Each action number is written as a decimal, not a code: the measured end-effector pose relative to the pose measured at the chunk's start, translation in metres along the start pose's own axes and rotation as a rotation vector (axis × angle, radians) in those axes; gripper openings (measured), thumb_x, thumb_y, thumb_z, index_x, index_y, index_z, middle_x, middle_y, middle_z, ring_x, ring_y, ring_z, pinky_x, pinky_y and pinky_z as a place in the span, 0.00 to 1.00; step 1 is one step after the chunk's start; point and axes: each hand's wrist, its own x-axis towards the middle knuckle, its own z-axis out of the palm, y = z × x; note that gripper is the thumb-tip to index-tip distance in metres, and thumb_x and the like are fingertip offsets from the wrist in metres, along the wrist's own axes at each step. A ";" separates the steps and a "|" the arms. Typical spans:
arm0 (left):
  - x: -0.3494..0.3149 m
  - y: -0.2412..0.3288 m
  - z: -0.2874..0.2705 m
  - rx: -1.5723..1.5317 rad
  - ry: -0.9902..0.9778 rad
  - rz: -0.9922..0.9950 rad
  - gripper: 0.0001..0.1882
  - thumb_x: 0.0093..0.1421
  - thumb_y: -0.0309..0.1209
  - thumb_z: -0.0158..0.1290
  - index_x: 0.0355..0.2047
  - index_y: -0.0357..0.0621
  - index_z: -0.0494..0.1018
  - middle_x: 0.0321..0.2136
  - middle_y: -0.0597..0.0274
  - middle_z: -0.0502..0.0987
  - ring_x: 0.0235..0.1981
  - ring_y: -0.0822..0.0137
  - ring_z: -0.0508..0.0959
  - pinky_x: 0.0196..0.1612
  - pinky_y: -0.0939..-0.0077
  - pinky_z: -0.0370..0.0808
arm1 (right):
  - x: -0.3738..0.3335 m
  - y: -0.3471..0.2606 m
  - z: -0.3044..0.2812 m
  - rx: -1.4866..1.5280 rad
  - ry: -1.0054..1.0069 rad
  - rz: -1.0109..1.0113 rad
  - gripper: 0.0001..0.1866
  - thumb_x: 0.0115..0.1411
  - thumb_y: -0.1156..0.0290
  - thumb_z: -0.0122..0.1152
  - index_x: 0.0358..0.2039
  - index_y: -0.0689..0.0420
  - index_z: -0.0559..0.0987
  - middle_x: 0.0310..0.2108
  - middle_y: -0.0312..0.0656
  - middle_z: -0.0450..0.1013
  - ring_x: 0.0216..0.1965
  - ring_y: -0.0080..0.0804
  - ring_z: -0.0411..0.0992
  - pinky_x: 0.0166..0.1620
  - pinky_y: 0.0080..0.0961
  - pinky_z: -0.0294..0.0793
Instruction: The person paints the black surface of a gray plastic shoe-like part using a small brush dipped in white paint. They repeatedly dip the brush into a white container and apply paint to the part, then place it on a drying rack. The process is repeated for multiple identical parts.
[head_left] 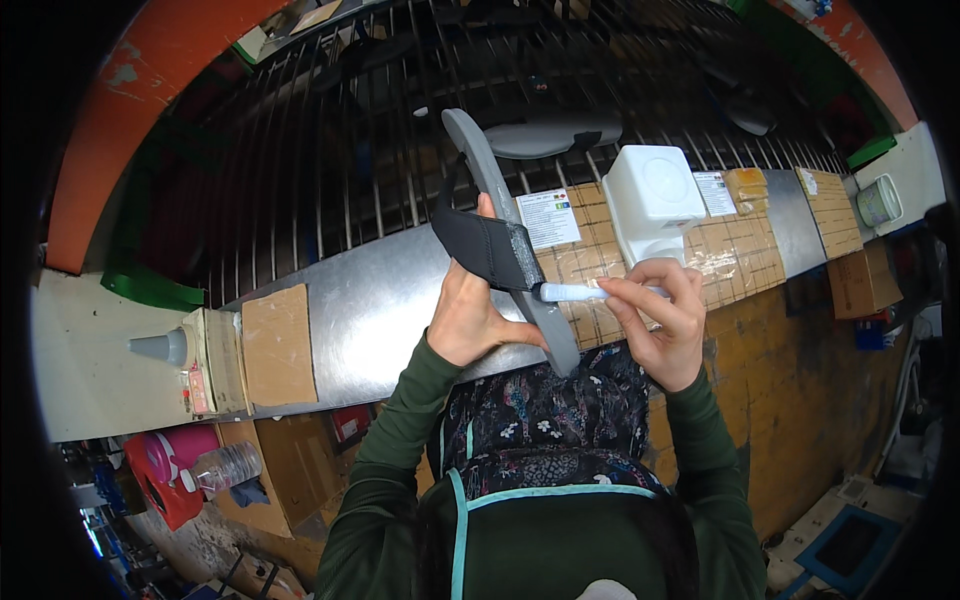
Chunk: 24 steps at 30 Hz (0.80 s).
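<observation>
A slide sandal (pixel 480 245) with a grey sole and a wide black strap is held on its edge, toe end pointing away. My left hand (pixel 465 315) grips it, thumb on the near end of the sole and fingers passing under the strap. My right hand (pixel 660 315) pinches a slim white brush (pixel 575 292), its tip against the sole's edge where the strap meets it. The bristles are too small to make out. A shiny wet-looking patch shows along the strap's edge. Just beyond my right hand stands a white plastic container (pixel 655 190).
Beyond the metal ledge (pixel 370 300) runs a roller conveyor (pixel 330 160) carrying another grey sandal (pixel 550 135) and dark pieces. Cardboard sheets (pixel 740 250) and printed cards (pixel 548 217) cover the ledge's right part. At left are a grey cone (pixel 160 347) and a plastic bottle (pixel 225 465).
</observation>
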 end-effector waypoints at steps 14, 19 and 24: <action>0.001 -0.001 -0.007 -0.017 -0.020 -0.056 0.84 0.15 0.49 0.77 0.68 0.29 0.38 0.69 0.35 0.43 0.67 0.41 0.54 0.66 0.55 0.58 | -0.002 0.001 -0.009 -0.009 -0.062 -0.036 0.12 0.49 0.73 0.69 0.37 0.49 0.85 0.29 0.30 0.72 0.30 0.22 0.67 0.37 0.27 0.51; 0.002 -0.003 -0.010 0.010 -0.060 -0.092 0.84 0.14 0.50 0.76 0.68 0.29 0.38 0.69 0.35 0.43 0.67 0.41 0.54 0.66 0.56 0.59 | -0.002 0.001 -0.014 -0.022 -0.082 -0.043 0.12 0.50 0.73 0.69 0.37 0.49 0.85 0.29 0.31 0.72 0.30 0.22 0.67 0.37 0.27 0.51; 0.004 0.001 -0.011 -0.018 -0.041 -0.074 0.84 0.14 0.50 0.76 0.68 0.30 0.38 0.69 0.35 0.43 0.67 0.42 0.55 0.66 0.56 0.60 | -0.001 -0.001 -0.016 0.013 -0.082 -0.033 0.11 0.50 0.73 0.69 0.36 0.49 0.85 0.29 0.31 0.72 0.30 0.22 0.67 0.38 0.27 0.51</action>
